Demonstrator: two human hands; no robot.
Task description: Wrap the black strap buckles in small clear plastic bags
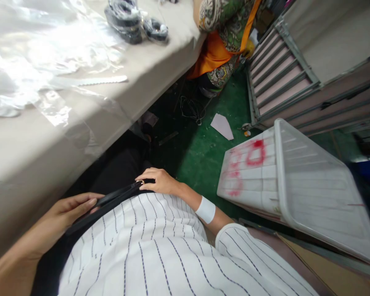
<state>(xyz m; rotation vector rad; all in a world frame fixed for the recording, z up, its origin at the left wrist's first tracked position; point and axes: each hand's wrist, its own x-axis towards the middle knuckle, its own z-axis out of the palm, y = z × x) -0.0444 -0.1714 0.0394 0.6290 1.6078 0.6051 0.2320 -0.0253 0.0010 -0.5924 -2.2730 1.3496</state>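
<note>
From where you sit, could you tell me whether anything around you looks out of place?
Yes. A white crate with red markings sits tilted on the green floor, and a scrap of paper and tangled cord lie loose near the table. Both hands, left hand and right hand, hold a black strap.

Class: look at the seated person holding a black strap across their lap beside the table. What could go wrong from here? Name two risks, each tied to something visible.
1. The black strap is held only by fingertips of the left hand and right hand; it might slip to the green floor.
2. Clear plastic sheeting overhangs the table edge above the lap and could slide down.
</note>
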